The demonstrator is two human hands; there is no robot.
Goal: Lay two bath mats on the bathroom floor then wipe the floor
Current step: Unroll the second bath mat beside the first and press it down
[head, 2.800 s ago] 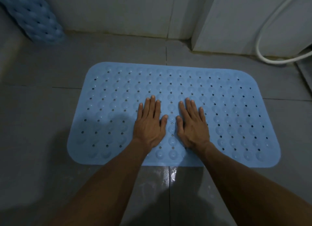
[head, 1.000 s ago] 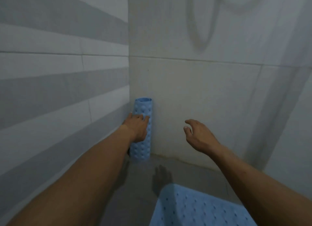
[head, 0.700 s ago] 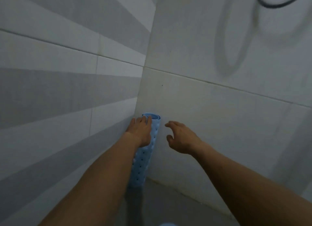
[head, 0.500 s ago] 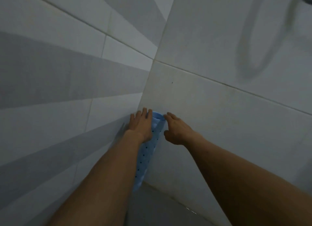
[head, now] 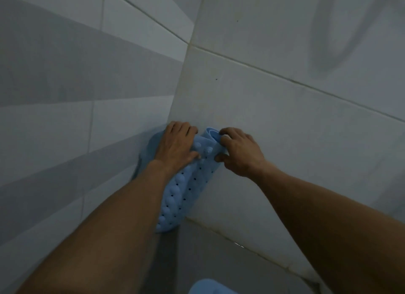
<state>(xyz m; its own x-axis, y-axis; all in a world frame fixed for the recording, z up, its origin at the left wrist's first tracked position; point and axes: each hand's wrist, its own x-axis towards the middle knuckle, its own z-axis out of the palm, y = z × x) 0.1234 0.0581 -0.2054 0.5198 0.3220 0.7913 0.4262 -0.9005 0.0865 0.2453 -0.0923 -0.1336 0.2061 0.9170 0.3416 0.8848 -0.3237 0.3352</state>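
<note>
- Tiled walls (head: 285, 118) fill most of the frame, meeting in a corner at centre; grey floor (head: 219, 260) below.
- Rolled mat (head: 186, 184) stands propped in that corner; laid mat's (head: 210, 287) edge shows at the bottom.
- My left hand (head: 175, 146) and right hand (head: 238, 151) clasp the roll's top.
- Fetching the second mat; next, I'd lift and unroll it.

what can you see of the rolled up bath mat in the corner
The rolled bath mat is light blue and looks rubbery, studded with round bumps and small holes. It stands on end in the wall corner, leaning, its open top showing the coil. The left hand and right hand both grip its upper end.
</note>
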